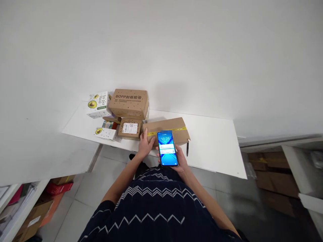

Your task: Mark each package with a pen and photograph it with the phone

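In my right hand (181,159) is a phone (167,154), its lit blue screen facing up and showing 10:28. My left hand (145,144) rests with fingers apart against the left end of a long cardboard box (176,125) sealed with yellow tape. The phone overlaps the front edge of that box in view. Just right of it, a thin black pen-like item (187,149) lies on the white table (214,144). A small brown box (130,128) with a white label sits left of my left hand.
A larger brown box (129,103) stands behind the labelled one, with white avocado-print boxes (98,105) to its left. A white wall backs the table. Shelves with cartons (277,181) stand at the right, and more boxes (34,218) at the lower left.
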`<state>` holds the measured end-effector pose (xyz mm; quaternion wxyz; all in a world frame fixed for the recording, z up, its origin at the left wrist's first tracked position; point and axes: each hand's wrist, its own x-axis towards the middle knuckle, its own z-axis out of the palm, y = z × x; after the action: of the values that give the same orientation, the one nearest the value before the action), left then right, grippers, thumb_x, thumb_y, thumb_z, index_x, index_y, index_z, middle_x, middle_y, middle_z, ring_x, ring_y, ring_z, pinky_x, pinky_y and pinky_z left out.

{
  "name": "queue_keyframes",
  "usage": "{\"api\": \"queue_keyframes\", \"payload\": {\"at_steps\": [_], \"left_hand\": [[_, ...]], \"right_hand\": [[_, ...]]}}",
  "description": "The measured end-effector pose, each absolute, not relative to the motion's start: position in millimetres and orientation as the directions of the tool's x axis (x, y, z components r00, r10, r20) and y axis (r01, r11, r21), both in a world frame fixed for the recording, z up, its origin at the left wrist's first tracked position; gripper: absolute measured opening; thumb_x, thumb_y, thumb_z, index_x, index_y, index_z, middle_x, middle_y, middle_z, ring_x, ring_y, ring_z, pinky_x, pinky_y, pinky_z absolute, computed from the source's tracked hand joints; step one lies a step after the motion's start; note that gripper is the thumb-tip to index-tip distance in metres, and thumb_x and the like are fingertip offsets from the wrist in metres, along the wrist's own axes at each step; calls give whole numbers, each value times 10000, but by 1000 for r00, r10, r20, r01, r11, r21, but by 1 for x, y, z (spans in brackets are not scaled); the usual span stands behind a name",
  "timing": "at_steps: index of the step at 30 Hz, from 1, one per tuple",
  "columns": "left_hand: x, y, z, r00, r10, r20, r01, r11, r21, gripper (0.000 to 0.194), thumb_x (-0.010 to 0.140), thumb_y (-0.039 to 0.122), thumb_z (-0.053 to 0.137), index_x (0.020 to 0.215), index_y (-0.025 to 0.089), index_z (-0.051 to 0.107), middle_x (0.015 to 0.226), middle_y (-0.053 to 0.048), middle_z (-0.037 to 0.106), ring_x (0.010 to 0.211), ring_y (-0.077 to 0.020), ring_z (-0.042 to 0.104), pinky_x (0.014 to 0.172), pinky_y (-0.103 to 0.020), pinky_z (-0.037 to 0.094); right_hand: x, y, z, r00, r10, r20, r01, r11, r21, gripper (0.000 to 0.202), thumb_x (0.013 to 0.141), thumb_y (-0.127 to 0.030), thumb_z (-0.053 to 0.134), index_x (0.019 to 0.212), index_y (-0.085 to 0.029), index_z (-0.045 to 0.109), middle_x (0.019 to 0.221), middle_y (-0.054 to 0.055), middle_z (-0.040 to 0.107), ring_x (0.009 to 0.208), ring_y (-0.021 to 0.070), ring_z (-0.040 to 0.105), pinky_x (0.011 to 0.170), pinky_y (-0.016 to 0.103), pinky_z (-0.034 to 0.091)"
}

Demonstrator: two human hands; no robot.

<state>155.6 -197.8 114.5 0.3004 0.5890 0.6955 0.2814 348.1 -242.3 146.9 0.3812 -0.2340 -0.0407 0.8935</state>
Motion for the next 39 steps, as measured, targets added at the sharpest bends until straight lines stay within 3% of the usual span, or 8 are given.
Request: {"api": "queue_keyframes", "payload": {"at_steps": [8, 11, 20, 24, 29, 34, 36, 39], "left_hand": [[147, -211, 113, 6, 982, -190, 666, 138, 733, 1041, 721, 483, 787, 1568, 344, 197, 1577, -147, 209, 1447, -390, 320, 1124, -523, 371], [151, -206, 113, 30, 982, -189, 700, 114, 705, 983, 719, 362, 797, 1547, 358, 266, 1575, -133, 194, 1422, -387, 359, 1114, -507, 393], [183, -136, 113, 50, 987, -155, 770, 61, 635, 840, 829, 255, 677, 1548, 385, 261, 1594, -110, 209, 1378, -363, 434, 1057, -479, 457], [193, -103, 112, 35, 994, -101, 799, 33, 600, 697, 904, 208, 548, 1541, 363, 309, 1518, -145, 346, 1302, -345, 508, 1025, -480, 469], [202, -67, 114, 0, 991, -130, 826, 73, 558, 660, 942, 208, 471, 1560, 332, 275, 1205, -154, 595, 1062, -307, 635, 979, -483, 472], [207, -69, 122, -8, 991, -135, 827, 83, 556, 699, 932, 249, 504, 1575, 299, 232, 1301, -173, 568, 1078, -321, 621, 960, -477, 469], [197, -88, 125, 4, 998, -69, 835, 35, 549, 671, 912, 305, 544, 1543, 309, 314, 1404, -156, 496, 1163, -327, 577, 974, -466, 465], [156, -122, 123, -101, 989, 107, 863, 33, 504, 412, 897, 371, 558, 1291, 264, 619, 1358, -119, 517, 1256, -298, 496, 1080, -434, 391]], "right_hand": [[369, -264, 122, -557, 720, -413, -634, -690, -348, 492, 902, -523, 533, 1219, -160, 631, 1197, 139, 717, 912, 272, 731, 743, 422, 593], [376, -270, 117, -539, 736, -410, -645, -673, -362, 505, 880, -520, 581, 1222, -152, 629, 1209, 149, 711, 914, 272, 730, 744, 421, 592], [384, -274, 119, -479, 760, -438, -676, -638, -369, 503, 883, -540, 574, 1199, -156, 653, 1262, 142, 690, 944, 269, 728, 746, 399, 601], [383, -276, 119, -443, 787, -431, -710, -601, -368, 507, 883, -550, 578, 1197, -161, 660, 1265, 141, 689, 935, 269, 728, 746, 406, 602], [382, -274, 117, -414, 787, -457, -730, -587, -350, 480, 894, -545, 571, 1184, -174, 661, 1225, 126, 710, 914, 260, 730, 743, 405, 602], [376, -271, 117, -429, 766, -478, -713, -612, -342, 466, 912, -521, 556, 1223, -183, 636, 1187, 120, 725, 904, 246, 734, 724, 383, 605], [374, -271, 117, -440, 755, -486, -695, -629, -349, 473, 908, -519, 565, 1234, -184, 631, 1174, 119, 729, 907, 246, 737, 710, 372, 608], [372, -269, 114, -458, 731, -505, -666, -659, -350, 463, 908, -508, 571, 1201, -157, 644, 1165, 133, 731, 915, 250, 741, 705, 360, 611]]}}
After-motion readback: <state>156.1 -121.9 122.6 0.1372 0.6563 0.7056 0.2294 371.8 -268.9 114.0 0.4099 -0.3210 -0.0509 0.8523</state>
